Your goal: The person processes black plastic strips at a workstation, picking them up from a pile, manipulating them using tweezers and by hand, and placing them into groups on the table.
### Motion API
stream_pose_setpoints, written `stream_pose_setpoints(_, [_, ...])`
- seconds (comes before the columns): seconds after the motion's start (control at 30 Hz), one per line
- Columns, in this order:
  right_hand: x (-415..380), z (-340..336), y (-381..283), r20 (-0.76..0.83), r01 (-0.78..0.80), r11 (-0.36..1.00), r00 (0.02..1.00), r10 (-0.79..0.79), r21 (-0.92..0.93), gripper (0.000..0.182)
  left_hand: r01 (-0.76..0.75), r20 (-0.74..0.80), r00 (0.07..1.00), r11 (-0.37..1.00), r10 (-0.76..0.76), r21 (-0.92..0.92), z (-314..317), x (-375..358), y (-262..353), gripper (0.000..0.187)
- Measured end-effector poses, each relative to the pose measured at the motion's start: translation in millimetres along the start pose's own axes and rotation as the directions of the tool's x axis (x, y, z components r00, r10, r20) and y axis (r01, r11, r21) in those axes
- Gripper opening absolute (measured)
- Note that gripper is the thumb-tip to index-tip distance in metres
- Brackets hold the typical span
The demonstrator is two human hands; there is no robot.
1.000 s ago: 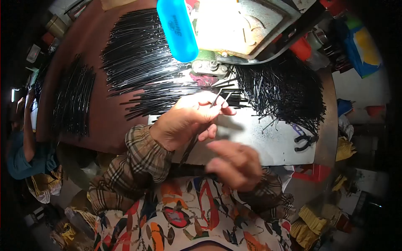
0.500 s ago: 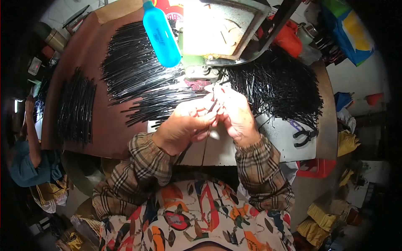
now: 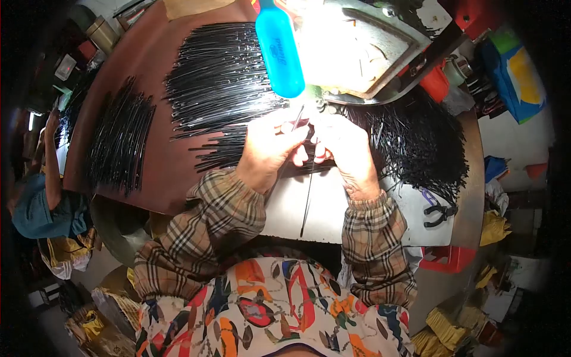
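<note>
My left hand (image 3: pixel 264 149) is closed, with a thin black wire-like strand (image 3: pixel 298 116) pinched between thumb and fingers and its tip pointing up. Close beside it, my right hand (image 3: pixel 345 149) is also closed. A second slim dark strand (image 3: pixel 307 199) hangs from between the hands over the white work surface (image 3: pixel 282 217); its upper end sits at my right fingertips. Glare washes out the fingertips and the base of the machine (image 3: pixel 392 56) just beyond them. A big bundle of black strands (image 3: pixel 217 77) lies to the left, a tangled heap (image 3: pixel 422 143) to the right.
A blue lamp-like piece (image 3: pixel 279 53) hangs above the work. Black-handled pliers (image 3: pixel 440 214) lie at the right. A smaller bundle (image 3: pixel 122 137) rests on the brown tabletop (image 3: pixel 163 178). A red basket (image 3: pixel 449 260) stands below the table edge. Another person (image 3: pixel 35 205) works at far left.
The view has shifted, so the table appears further right. My hands have drawn slightly apart, and the hanging strand shows more fully between them.
</note>
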State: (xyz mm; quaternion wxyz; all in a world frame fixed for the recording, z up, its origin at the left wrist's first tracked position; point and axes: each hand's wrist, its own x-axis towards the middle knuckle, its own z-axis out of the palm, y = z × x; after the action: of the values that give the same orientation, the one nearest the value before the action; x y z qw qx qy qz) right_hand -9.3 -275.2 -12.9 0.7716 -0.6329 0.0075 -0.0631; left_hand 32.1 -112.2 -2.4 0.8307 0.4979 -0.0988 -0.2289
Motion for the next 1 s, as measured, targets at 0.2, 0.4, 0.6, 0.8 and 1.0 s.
stream_pose_setpoints(0.2, [0.0, 15.1, 1.5, -0.121, 0.044, 0.993, 0.991, -0.058, -0.112, 0.013, 0.0, 0.011, 1.0, 1.0, 0.001, -0.007, 0.9, 4.6, -3.6, 0.019])
stream_pose_setpoints(0.4, [1.1, 16.7, 3.3, -0.165, 0.026, 0.995, 0.985, -0.042, -0.093, 0.011, 0.042, 0.023, 0.999, 0.998, -0.041, -0.043, -0.6, 8.6, -8.2, 0.019])
stream_pose_setpoints(0.6, [0.0, 18.4, 2.2, -0.176, 0.002, 0.999, 0.984, -0.011, -0.052, 0.01, 0.063, 0.025, 0.998, 0.996, -0.061, -0.067, -2.6, 10.4, -11.2, 0.02])
stream_pose_setpoints(0.8, [-1.1, 17.5, 5.7, -0.171, 0.055, 0.996, 0.983, -0.066, -0.072, 0.01, 0.05, 0.015, 0.999, 0.997, -0.049, -0.066, -1.2, 9.3, -9.8, 0.021])
stream_pose_setpoints(1.0, [-1.3, 17.7, 5.3, -0.174, 0.038, 0.995, 0.983, -0.053, -0.092, 0.009, 0.042, 0.01, 0.999, 0.997, -0.042, -0.061, 0.1, 10.9, -13.7, 0.021])
